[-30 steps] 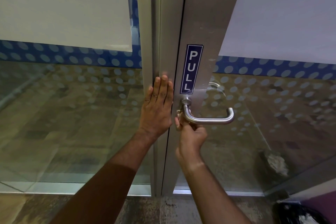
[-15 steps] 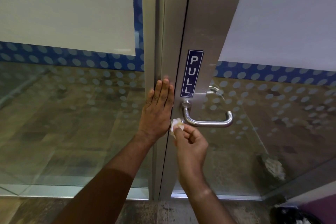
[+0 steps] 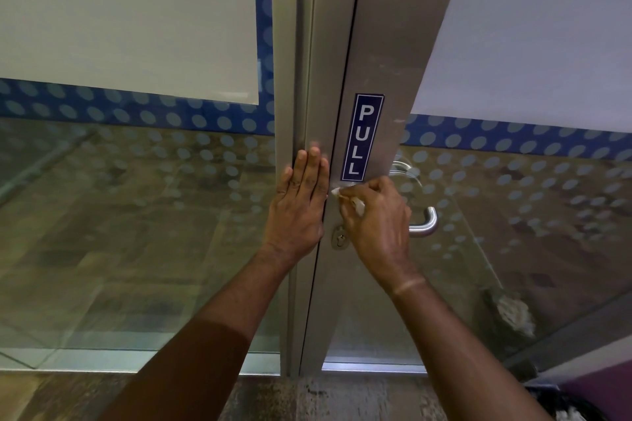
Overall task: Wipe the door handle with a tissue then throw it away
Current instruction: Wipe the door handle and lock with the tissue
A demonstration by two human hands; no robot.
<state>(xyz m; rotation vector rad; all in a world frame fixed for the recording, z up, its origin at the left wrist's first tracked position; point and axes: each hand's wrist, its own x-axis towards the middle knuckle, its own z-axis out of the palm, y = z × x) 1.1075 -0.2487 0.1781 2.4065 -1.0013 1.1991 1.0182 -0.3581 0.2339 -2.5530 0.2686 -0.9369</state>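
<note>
The left hand is lying flat and open, fingers together and pointing up, pressing against the metal door frame just left of the seam where the door meets it. The right hand is curling closed around a small crumpled white tissue, pinching it between thumb and fingers; a corner of the tissue is poking out toward the left hand, touching the metal door stile just under the blue PULL sign. The right hand is covering the base of the door handle, so only the bent silver end of the handle is showing to the right of the knuckles. A keyhole is sitting on the stile below the tissue, between the two wrists. A dark bin holding white scraps is peeking in at the lower right corner, on the floor, well apart from both hands
</note>
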